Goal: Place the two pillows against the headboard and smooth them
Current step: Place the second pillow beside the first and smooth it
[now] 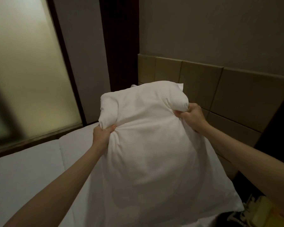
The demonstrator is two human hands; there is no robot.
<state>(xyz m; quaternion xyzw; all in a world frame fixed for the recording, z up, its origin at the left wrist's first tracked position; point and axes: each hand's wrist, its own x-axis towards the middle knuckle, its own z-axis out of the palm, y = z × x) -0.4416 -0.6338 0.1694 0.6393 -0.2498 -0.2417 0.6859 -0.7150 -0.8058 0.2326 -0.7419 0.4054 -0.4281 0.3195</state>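
A white pillow [147, 145] fills the middle of the view, held up lengthwise above the bed [28, 169] with its far end reaching toward the headboard [228, 89]. The left hand [102, 133] is clenched on a bunch of the pillow's fabric at its left edge, thumb [111, 128] on top and the other fingers wrapped underneath, so the case gathers into creases that fan out from the grip. The right hand [191, 117] is clenched the same way on the right edge, a little farther from the camera, with its fingers [179, 113] curled tightly into a puckered fold. Beyond both grips the far end of the pillow bulges into two rounded lobes, and the near end hangs wide and loose toward the person. Both bare forearms stretch out from the lower corners of the view. The bed is covered in a pale sheet with a seam line running across it. The headboard is made of tan padded panels and runs along the right side behind the pillow; whether the pillow touches it cannot be told. A small piece of white cloth [134, 86] peeks out just past the pillow's far edge. To the left stands a frosted glass panel [28, 71] in a dark frame, and at the lower right corner a yellow object [266, 212] is partly visible.
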